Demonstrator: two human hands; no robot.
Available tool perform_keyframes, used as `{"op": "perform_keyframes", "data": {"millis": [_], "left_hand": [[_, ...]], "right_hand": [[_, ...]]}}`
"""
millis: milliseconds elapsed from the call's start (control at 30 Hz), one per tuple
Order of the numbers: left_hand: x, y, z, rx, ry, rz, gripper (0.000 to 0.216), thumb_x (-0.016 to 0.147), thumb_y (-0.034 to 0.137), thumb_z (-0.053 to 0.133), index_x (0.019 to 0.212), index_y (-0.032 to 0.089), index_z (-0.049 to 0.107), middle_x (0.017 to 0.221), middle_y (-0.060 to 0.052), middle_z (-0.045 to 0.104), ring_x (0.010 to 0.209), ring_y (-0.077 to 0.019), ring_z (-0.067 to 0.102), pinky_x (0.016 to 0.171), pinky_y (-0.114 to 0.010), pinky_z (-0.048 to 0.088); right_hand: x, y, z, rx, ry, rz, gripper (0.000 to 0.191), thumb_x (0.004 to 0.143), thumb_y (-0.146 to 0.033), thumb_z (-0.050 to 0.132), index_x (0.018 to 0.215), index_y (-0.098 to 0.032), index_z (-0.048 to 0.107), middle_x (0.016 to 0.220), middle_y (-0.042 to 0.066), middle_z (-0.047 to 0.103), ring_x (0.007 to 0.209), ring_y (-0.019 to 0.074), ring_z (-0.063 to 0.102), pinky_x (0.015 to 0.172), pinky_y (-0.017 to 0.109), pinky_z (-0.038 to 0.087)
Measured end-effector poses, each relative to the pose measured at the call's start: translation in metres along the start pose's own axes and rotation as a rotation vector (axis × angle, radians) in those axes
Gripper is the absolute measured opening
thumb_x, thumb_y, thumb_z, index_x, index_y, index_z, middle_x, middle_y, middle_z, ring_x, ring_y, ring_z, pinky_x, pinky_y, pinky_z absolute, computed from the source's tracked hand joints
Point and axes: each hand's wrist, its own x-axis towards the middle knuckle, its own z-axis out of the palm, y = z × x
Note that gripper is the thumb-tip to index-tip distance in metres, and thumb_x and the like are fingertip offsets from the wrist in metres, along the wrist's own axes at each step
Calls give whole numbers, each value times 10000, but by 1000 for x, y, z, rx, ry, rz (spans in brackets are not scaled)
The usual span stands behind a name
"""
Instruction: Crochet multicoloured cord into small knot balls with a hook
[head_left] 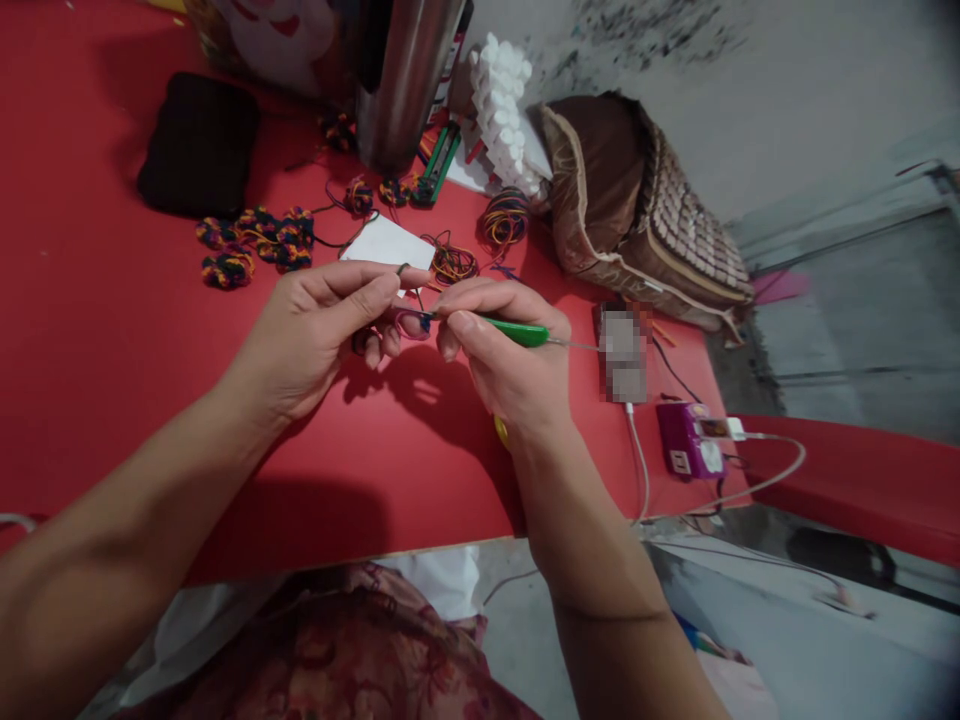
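Note:
My right hand (510, 345) is closed around a crochet hook with a green handle (521, 331), its tip pointing left. Pinched in my left hand (337, 315) is dark multicoloured yarn (411, 322), with a strand looped over the index finger. The hook's tip meets the yarn between both hands, and fingers partly hide the small stitches there. Just behind the hands lie a white card (386, 243) and a loose tangle of yarn (452, 262). A wound yarn ball (505, 217) rests farther back.
Crocheted pieces (259, 240) and a black pouch (199, 145) lie at the left on the red table (90, 330). A steel bottle (405, 80), green cutter (439, 165) and brown bag (637, 190) stand behind. At the right are a blurred-out device (622, 352) and a purple power adapter (686, 440) with cables.

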Motion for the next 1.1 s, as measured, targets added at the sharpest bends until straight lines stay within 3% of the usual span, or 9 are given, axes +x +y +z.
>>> {"op": "perform_keyframes", "data": {"millis": [400,533,733,867,1100], "left_hand": [[-1,2,0,5,-19,-19,367,732,176,1036,1074,240,920,753,-20,816,586,-148,706,577,-265,582],[-1,2,1,33,7,-26,367,737,149,1021,1077,238,912,748,-4,804,598,-146,719,612,-270,614],[-2,6,-2,40,-67,-27,328,722,212,1037,1027,252,924,781,-16,823,514,-163,699,453,-272,564],[-2,10,-2,58,-61,-32,255,771,334,1033,980,238,923,750,-40,807,508,-174,711,443,-267,542],[0,13,3,44,-12,24,283,733,100,987,974,234,923,713,1,807,504,-162,713,455,-253,585]], "right_hand": [[-2,-2,2,-14,65,51,252,891,-498,936,961,-278,832,958,10,797,629,119,640,680,332,615],[-2,-2,3,-28,60,35,240,906,-493,925,968,-280,833,949,11,789,629,124,634,692,348,617],[-2,-2,4,-67,68,23,230,919,-488,915,959,-276,835,905,15,775,638,139,637,690,363,621],[-3,-3,3,-48,50,4,156,933,-424,915,958,-286,846,906,5,776,651,133,655,708,355,620],[-3,-1,8,-14,49,-79,36,981,-284,871,980,-318,884,964,-10,801,677,102,683,692,300,589]]}}
